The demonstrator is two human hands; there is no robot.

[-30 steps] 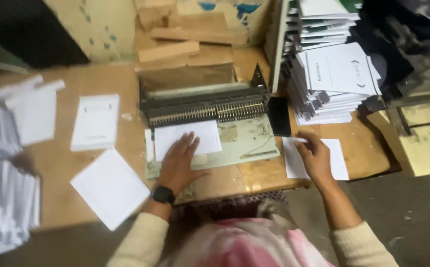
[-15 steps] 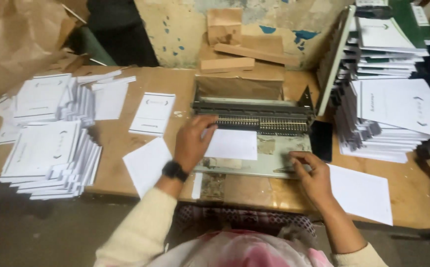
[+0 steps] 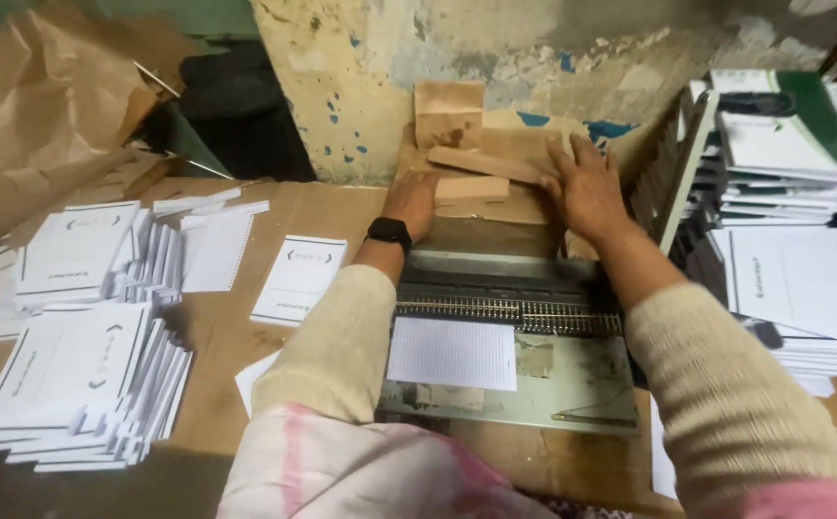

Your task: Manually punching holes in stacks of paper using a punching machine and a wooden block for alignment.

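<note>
My left hand (image 3: 411, 202), with a black watch (image 3: 388, 231) on the wrist, reaches past a grey comb-binding machine (image 3: 505, 288) to a pile of brown wood and cardboard pieces (image 3: 471, 159) against the wall. Its fingers curl down at the edge of a flat piece, and the grip is hidden. My right hand (image 3: 587, 187) lies flat with its fingers spread on the right side of the same pile. A white lined sheet (image 3: 452, 353) rests on the machine's tray, untouched by either hand.
Stacks of white booklets (image 3: 82, 375) lie at the left of the wooden table (image 3: 216, 332), with one single booklet (image 3: 300, 279) beside my left arm. Taller booklet stacks (image 3: 803, 288) stand at the right. Crumpled brown paper (image 3: 34, 115) fills the far left corner.
Both hands have left the sheet and the machine's tray and moved forward to the brown pieces behind the machine. The view has tilted up towards the wall.
</note>
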